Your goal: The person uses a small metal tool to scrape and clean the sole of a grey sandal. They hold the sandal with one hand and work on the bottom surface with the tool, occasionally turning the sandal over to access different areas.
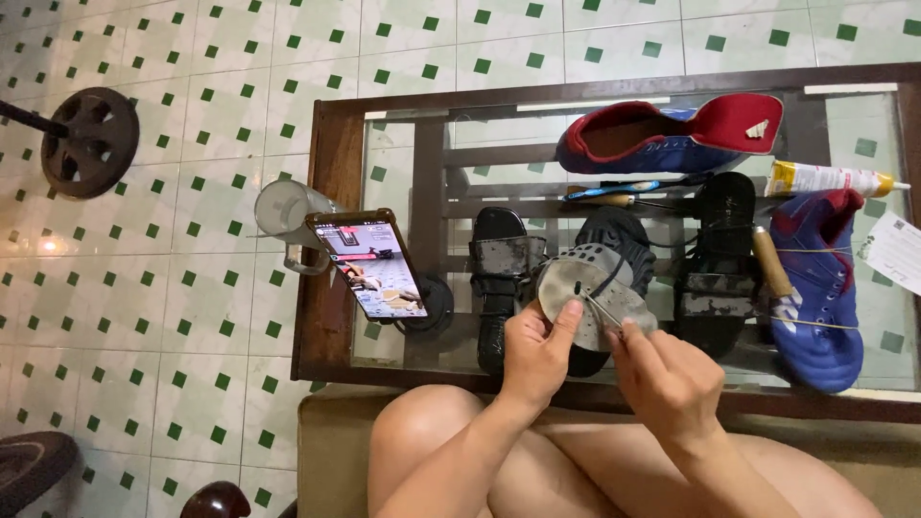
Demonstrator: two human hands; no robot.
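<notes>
My left hand (537, 350) grips a black sandal with a grey, worn strap piece (587, 288), thumb pressed on the strap near a small hole. My right hand (662, 369) pinches a thin metal needle or awl (602, 312) whose tip meets the strap. Both hands work just above the near edge of a glass-topped wooden table (331, 192). My bare knees show below.
On the table lie another black sandal (499, 269), a third sandal (715, 259), two red-and-blue sports shoes (672, 134), a glue tube (830, 179), a wooden-handled tool (772, 264), small tools and a phone (369, 264) on a stand. A plastic cup (283, 209) and a weight plate (91, 142) are left.
</notes>
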